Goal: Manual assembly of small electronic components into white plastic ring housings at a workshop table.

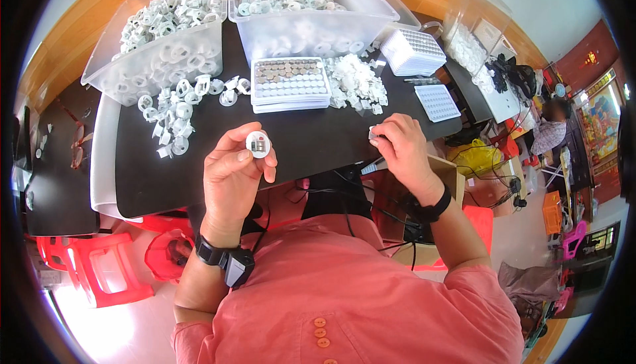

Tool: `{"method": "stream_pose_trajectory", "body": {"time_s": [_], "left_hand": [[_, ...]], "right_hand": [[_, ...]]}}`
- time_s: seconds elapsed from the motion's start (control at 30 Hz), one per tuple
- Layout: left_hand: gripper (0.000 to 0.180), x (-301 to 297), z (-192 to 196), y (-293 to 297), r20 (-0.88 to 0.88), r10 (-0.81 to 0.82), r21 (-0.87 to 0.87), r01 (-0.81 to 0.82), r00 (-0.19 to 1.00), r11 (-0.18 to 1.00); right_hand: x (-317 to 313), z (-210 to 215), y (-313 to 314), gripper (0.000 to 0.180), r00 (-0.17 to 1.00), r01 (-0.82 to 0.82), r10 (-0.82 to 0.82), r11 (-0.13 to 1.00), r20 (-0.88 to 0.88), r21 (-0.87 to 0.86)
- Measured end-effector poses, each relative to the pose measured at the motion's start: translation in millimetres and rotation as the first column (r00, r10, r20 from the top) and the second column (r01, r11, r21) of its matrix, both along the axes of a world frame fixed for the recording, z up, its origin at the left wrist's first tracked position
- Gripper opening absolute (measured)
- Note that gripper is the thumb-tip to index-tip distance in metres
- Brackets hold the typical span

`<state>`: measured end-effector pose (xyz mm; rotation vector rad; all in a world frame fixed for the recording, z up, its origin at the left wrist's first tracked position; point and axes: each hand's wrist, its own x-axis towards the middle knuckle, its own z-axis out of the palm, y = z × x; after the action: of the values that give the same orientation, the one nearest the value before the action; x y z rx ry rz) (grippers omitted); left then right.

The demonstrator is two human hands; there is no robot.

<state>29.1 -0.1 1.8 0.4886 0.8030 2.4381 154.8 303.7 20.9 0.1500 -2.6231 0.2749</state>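
Left-hand grip on round white part

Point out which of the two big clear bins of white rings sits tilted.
The left clear bin: it leans off the black table, while the right clear bin stands level behind the tray of small discs.

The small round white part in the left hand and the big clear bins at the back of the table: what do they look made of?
The small round white part, pinched in the left hand, looks like matte moulded plastic; a grey, faintly shiny inset at its centre may be metal, too small to confirm. The big clear bins look like thin translucent plastic: the white pieces inside show hazily through their walls.
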Motion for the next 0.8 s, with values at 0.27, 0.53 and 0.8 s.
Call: {"method": "stream_pose_trajectory", "body": {"time_s": [0.27,0.53,0.8], "left_hand": [[0.041,0,-2,-2,-0.01,0.019,-0.005,-0.019,1.0,1.0],[0.039,2,0,0,0.004,0.006,0.019,-0.006,1.0,1.0],[0.043,0,-3,-2,0.004,0.005,-0.004,-0.005,1.0,1.0]], "right_hand": [[1,25,1,0.025,0.993,-0.109,0.113,0.988,0.033,-0.111],[0,7,-13,0.02,1.0,-0.021,0.021,1.0,-0.017,-0.002],[11,21,-5,0.039,0.992,-0.113,0.11,0.993,0.068,0.035]]}}
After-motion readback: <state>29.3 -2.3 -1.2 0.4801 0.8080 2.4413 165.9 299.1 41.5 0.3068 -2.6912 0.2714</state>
